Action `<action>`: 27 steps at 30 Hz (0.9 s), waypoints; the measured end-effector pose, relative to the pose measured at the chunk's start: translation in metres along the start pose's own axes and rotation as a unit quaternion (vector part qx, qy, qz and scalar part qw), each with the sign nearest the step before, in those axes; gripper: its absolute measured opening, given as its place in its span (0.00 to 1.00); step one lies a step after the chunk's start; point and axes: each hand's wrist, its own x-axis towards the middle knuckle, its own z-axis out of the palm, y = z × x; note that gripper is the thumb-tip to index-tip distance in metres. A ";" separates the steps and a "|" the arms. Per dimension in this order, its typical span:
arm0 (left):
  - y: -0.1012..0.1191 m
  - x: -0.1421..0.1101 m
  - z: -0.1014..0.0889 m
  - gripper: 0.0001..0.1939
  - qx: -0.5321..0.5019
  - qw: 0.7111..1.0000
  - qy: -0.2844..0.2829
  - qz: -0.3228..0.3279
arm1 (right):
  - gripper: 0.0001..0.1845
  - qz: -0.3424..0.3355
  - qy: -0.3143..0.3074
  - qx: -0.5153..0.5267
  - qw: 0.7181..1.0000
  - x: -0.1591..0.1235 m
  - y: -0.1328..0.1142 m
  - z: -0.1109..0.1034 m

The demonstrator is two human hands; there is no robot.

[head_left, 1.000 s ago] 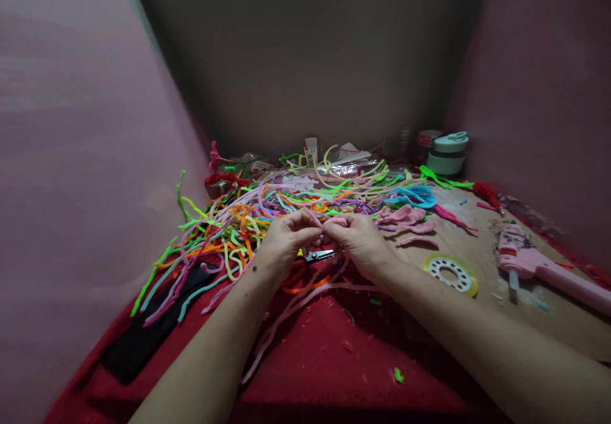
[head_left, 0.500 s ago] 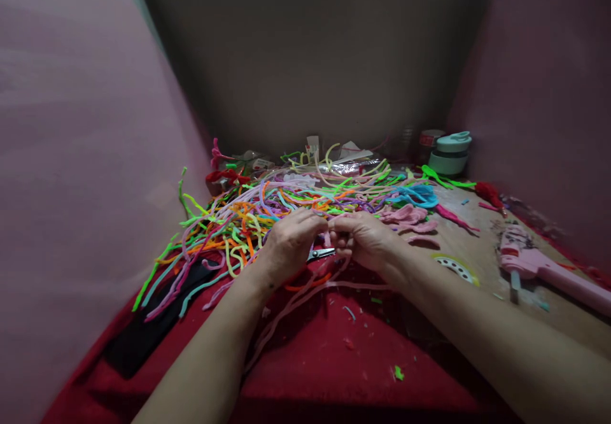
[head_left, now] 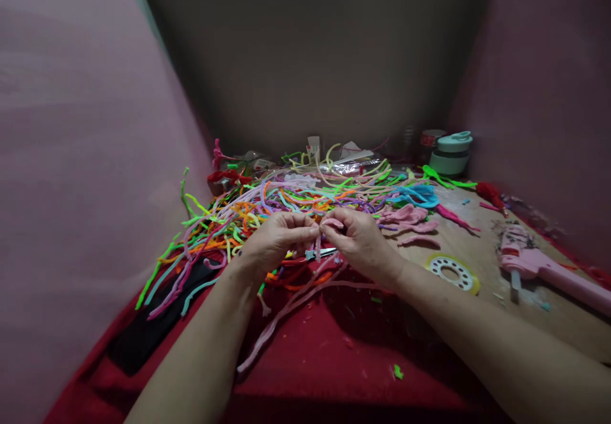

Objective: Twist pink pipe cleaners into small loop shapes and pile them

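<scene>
Both hands meet above the near edge of a tangled pile of coloured pipe cleaners [head_left: 286,191]. My left hand [head_left: 281,236] pinches a pink pipe cleaner [head_left: 318,246], part of which hangs down between the hands. My right hand [head_left: 356,239] is closed on the same pink piece, which curves over its fingertips. Beneath them lie scissors [head_left: 324,253], partly hidden. Long pink pipe cleaners [head_left: 281,316] run across the red cloth below the hands. Bent pink pipe cleaner pieces [head_left: 410,220] rest right of my right hand.
A pink glue gun [head_left: 544,268] lies at the right, near a white-and-yellow spool [head_left: 451,272]. A mint-lidded container [head_left: 451,153] stands at the back right. A black strip [head_left: 143,341] lies at left on the red cloth [head_left: 344,360]. Pink walls flank the table.
My left hand has shifted slightly left and turned, and my right hand has rotated with its fingers curled higher. A pink loop now shows at the right fingertips. More of the spool is visible.
</scene>
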 end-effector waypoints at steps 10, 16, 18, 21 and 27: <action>-0.002 -0.010 0.027 0.12 0.628 0.685 0.147 0.340 | 0.13 0.244 -0.019 0.255 0.935 0.004 -0.002 0.004; -0.001 -0.007 0.025 0.13 0.622 0.683 0.134 0.359 | 0.09 0.347 -0.007 0.425 0.836 0.007 0.005 0.003; 0.003 -0.006 0.018 0.12 0.510 0.779 0.150 0.333 | 0.10 0.299 -0.013 0.418 0.858 0.007 0.007 0.002; 0.008 -0.004 0.006 0.16 0.280 0.917 0.159 0.233 | 0.13 0.228 -0.068 0.404 0.883 0.008 0.007 -0.002; 0.006 -0.005 -0.007 0.20 0.006 0.999 -0.043 0.025 | 0.09 0.172 -0.139 0.342 0.913 0.007 0.005 -0.005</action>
